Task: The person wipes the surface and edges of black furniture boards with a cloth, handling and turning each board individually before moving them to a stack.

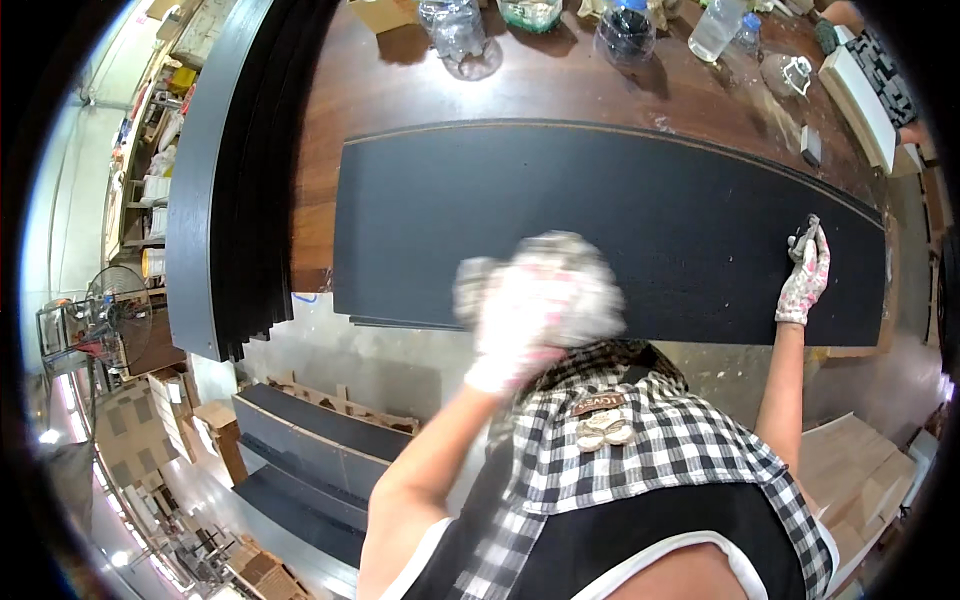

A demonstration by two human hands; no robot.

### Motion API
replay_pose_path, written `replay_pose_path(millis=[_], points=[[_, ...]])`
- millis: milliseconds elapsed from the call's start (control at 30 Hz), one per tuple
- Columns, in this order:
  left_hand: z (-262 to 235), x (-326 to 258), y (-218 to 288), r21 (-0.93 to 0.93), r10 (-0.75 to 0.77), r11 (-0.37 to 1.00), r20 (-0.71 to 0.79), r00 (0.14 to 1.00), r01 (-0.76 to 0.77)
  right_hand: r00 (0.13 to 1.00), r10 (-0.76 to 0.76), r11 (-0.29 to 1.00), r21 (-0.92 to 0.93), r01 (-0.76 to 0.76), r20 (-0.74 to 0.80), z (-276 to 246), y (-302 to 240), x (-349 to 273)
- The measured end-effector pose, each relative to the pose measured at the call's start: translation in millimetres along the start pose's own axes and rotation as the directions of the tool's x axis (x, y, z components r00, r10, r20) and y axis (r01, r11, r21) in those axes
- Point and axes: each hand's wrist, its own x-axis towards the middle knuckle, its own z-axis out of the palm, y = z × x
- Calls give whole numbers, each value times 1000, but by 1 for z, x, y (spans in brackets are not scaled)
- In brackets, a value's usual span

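A long black board lies flat across the brown table, with another board's edge showing beneath it. My left hand, in a white and pink patterned glove, is closed on a crumpled grey-white rag over the board's near edge. Motion blurs both the hand and the rag. Toward the board's right end, my right hand wears a matching glove. Its fingers are drawn together at a small dark spot on the black surface; what they pinch, if anything, I cannot make out.
Black boards stand stacked at the left. Along the table's far side are plastic bottles, a jar of dark liquid and a small block. Another person's hand is near a white-faced panel. More boards lie below left.
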Motion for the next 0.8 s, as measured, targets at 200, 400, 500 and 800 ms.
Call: replay_pose_path(millis=[200, 400, 500, 800], points=[[-95, -50, -139, 543, -140, 793, -278, 950, 276, 994, 75, 997, 33, -72, -80, 49, -41, -22], [-29, 39, -76, 310, 160, 937, 21, 987, -159, 986, 65, 986, 165, -40, -155, 14, -47, -29], [-13, 123, 0, 164, 297, 922, 284, 912, -351, 961, 49, 997, 72, -31, -274, -28, -60, -40], [68, 201, 110, -335, 859, 512, 192, 475, -791, 863, 40, 996, -50, -75, -504, -65, -72, -102]])
